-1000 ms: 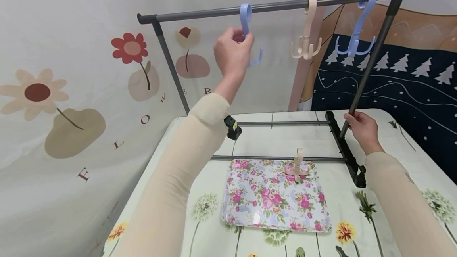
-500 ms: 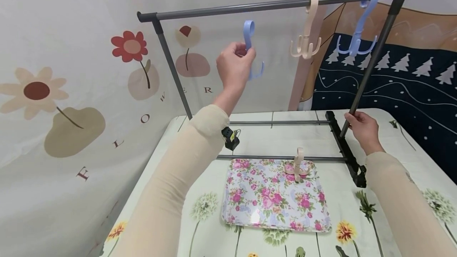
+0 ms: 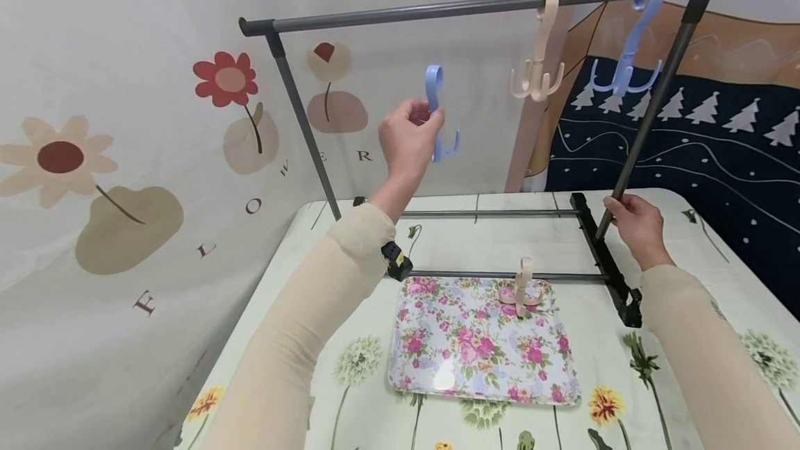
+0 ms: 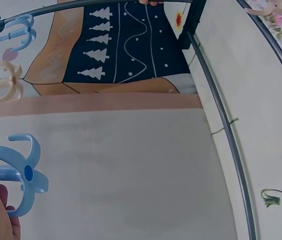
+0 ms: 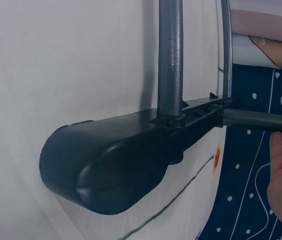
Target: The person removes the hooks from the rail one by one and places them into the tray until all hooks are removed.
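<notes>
In the head view my left hand pinches a blue multi-prong hook by its stem, apart from and below the rack's top bar. The left wrist view shows that hook's curved prongs beside my fingers. My right hand grips the lower part of the rack's right upright, just above the black foot. A beige hook and another blue hook hang from the bar, right of my left hand.
A floral tray lies on the table in front of the rack, with a beige hook on its upper right part. Two lower rails run between the rack's feet. A flower-print curtain stands at the left and back.
My left hand has brought the blue hook off the top bar and downward. The right hand stays on the upright, and the other hooks hang as before.
</notes>
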Tool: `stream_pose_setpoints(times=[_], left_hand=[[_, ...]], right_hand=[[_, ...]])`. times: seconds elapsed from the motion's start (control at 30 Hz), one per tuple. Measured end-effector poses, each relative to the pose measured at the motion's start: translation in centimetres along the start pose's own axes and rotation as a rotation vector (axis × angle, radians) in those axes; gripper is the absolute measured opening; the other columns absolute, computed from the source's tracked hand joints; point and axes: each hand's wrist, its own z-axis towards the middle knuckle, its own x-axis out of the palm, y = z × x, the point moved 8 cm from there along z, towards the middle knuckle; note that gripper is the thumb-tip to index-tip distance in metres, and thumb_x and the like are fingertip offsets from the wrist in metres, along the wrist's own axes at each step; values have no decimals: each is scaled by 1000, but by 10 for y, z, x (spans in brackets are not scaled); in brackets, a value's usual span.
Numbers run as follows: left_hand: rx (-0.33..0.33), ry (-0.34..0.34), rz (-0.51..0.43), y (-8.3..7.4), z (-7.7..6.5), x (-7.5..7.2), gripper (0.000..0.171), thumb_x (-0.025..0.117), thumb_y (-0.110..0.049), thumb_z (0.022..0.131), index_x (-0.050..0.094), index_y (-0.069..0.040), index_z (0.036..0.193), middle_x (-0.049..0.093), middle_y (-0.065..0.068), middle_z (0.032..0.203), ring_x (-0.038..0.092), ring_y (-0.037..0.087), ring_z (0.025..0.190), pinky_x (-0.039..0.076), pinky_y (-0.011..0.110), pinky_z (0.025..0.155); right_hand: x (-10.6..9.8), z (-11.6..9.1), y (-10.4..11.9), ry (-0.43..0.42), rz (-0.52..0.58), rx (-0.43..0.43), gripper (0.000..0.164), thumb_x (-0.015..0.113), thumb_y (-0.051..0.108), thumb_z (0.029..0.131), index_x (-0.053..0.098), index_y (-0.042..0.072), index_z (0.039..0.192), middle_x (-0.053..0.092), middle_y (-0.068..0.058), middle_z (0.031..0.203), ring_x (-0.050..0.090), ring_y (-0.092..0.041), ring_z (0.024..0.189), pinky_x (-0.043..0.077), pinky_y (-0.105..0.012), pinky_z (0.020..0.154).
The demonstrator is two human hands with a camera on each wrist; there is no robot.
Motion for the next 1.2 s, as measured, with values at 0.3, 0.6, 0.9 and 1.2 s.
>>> stream_pose_setpoints(times=[0.3,0.6,0.9,1.2], left_hand=[[-25,47,-74,13,-11,0,18,76,-18,88,72,-2,96,72,6,89,66,13,79,54,25,73],[-83,114,-158,33,-21,1,19,77,-18,88,71,-2,96,71,7,88,66,15,80,54,26,75],[-153,173,-159,58,-31,7,14,74,-17,91,71,-4,97,71,5,90,65,16,83,53,28,79],[-218,257,-188,85,-43,12,14,75,-14,90,71,-3,97,70,6,91,64,15,85,52,27,79]], right_hand=[[0,6,-8,7,20,-3,55,60,61,89,63,18,123,64,7,116,59,-2,101,47,-18,93],[0,-1,1,9,0,-7,58,59,60,91,63,15,127,64,3,120,59,-7,106,48,-24,96],[0,-18,22,2,-21,-6,58,56,54,96,60,4,126,62,-5,120,60,-17,111,48,-36,99],[1,-4,6,11,-15,-17,59,56,60,93,61,11,125,62,4,114,60,-7,103,49,-26,96]])
